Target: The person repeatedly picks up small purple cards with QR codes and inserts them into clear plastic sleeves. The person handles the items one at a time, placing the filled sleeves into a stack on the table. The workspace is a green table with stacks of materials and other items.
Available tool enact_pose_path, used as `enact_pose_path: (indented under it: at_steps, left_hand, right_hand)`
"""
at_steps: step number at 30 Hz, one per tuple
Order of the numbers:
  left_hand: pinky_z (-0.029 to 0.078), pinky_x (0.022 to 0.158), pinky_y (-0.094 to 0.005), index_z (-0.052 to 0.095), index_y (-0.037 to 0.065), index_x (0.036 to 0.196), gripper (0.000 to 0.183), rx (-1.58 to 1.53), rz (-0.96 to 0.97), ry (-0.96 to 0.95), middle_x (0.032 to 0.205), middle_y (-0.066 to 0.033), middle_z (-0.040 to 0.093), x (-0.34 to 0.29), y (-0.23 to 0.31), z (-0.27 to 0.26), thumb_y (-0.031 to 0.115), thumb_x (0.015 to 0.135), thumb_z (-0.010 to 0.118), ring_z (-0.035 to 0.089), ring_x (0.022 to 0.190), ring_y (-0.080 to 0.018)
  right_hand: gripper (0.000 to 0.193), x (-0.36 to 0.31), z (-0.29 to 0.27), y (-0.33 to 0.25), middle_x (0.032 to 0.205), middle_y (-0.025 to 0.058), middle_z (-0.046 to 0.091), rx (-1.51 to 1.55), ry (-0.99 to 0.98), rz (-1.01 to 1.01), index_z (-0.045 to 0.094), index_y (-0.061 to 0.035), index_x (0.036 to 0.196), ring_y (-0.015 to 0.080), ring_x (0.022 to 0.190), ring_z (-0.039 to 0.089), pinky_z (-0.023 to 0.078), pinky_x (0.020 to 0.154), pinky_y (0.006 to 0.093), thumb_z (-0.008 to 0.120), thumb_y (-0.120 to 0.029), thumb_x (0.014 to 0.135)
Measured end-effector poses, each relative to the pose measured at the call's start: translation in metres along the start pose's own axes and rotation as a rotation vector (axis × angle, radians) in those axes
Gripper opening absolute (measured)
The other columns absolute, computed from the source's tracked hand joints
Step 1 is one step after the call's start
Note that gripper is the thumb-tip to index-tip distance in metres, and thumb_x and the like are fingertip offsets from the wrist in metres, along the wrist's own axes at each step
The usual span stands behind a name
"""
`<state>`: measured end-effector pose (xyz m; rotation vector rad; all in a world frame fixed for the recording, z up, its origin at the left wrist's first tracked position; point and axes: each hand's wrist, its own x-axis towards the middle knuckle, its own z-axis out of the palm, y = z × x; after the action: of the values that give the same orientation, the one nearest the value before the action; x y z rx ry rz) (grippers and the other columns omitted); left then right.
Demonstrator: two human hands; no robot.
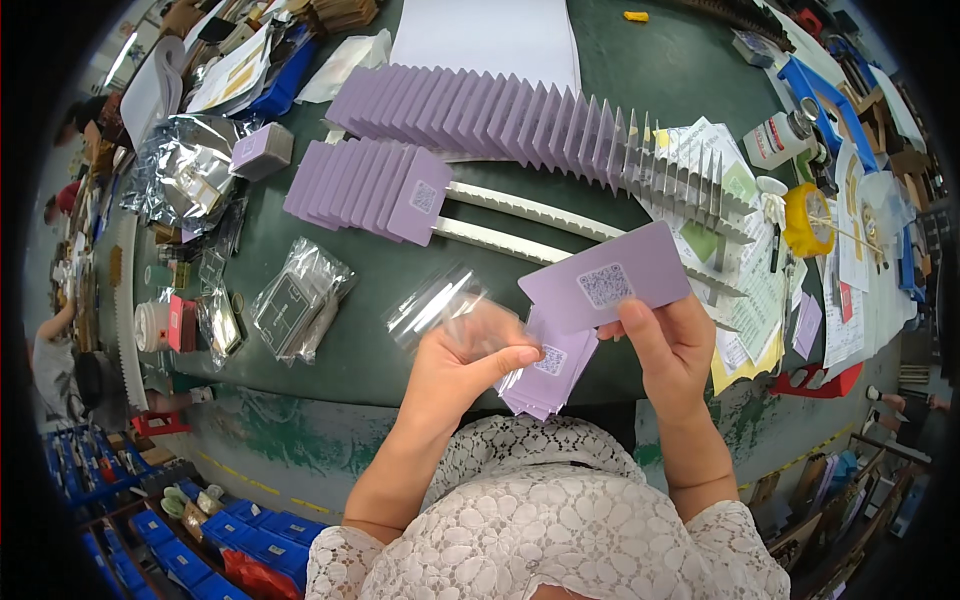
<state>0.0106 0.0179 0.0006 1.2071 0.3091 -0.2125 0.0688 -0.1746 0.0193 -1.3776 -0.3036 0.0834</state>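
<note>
My left hand is closed on clear plastic bags, its thumb pressed toward the fingers. In my right hand a purple card with a square printed code is pinched between thumb and fingers, tilted above the table. Below it, between my hands, a fanned pile of purple cards shows at the table's near edge, beside my left thumb. Whether my left hand also grips that pile, I cannot tell. Ahead, rows of purple cards stand slanted in white notched strips.
A long card row crosses the green table. Left are a bagged pack, silvery plastic and a card stack. To the right are papers, yellow tape, a bottle and a blue tray.
</note>
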Motion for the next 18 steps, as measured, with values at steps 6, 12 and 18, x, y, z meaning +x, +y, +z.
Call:
enact_pose_path:
  at_steps: [6, 12, 18]
  left_hand:
    - [0.047, 0.075, -0.0257, 0.066, 0.003, 0.089, 0.014, -0.022, -0.113, -0.086, 0.086, -0.0048, 0.068, -0.003, 0.004, -0.008, 0.012, 0.081, 0.074, 0.062, 0.081, -0.0103]
    - [0.048, 0.076, -0.0281, 0.066, 0.000, 0.095, 0.020, -0.036, -0.094, -0.020, 0.089, -0.0093, 0.069, -0.003, 0.006, -0.015, 0.018, 0.086, 0.068, 0.064, 0.082, -0.0141]
    - [0.050, 0.076, -0.0284, 0.062, -0.002, 0.102, 0.025, -0.078, -0.070, 0.036, 0.091, -0.0096, 0.068, -0.005, 0.011, -0.013, 0.014, 0.084, 0.069, 0.064, 0.083, -0.0134]
  right_hand:
    - [0.011, 0.005, 0.003, 0.013, 0.086, 0.0069, 0.062, -0.188, -0.148, 0.002, 0.064, 0.0030, 0.090, 0.0133, 0.068, 0.053, 0.042, 0.062, 0.0256, 0.066, -0.006, 0.085]
    - [0.013, 0.006, -0.001, 0.017, 0.085, 0.0060, 0.063, -0.119, -0.248, 0.398, 0.065, 0.0015, 0.096, 0.0097, 0.074, 0.059, 0.046, 0.067, 0.0236, 0.066, -0.007, 0.087]
    - [0.039, 0.010, 0.010, 0.007, 0.091, 0.0059, 0.064, 0.021, -0.196, 0.390, 0.056, -0.0010, 0.125, 0.0090, 0.078, 0.060, 0.047, 0.071, 0.0240, 0.065, -0.009, 0.088]
